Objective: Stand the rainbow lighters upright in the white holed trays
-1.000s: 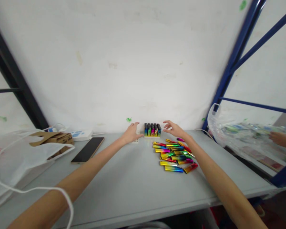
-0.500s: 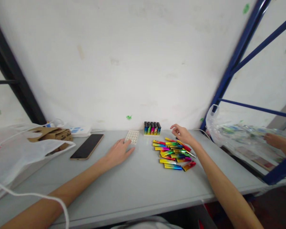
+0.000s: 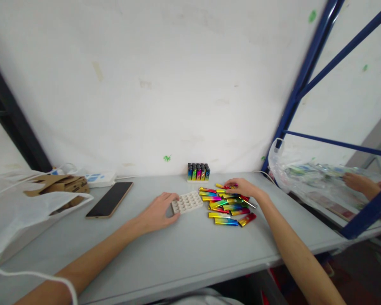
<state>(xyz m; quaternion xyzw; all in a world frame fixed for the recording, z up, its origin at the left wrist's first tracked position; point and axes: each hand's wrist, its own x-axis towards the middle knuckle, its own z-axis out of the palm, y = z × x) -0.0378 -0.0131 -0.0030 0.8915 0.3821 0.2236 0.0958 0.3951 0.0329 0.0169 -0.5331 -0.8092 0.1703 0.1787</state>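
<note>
Grey table top (image 3: 178,254) runs under both bare forearms. The left hand (image 3: 157,212) lies low on it, thumb and half-curled fingers loosely closed on the near corner of a white tray (image 3: 188,202) with empty round pockets. Just right of the tray sprawls a pile of rainbow lighters (image 3: 227,209). The right hand (image 3: 245,188) rests palm-down on its far side, fingers bent; I can't tell if one is pinched. Against the wall stands a filled rack of lighters (image 3: 198,172).
</note>
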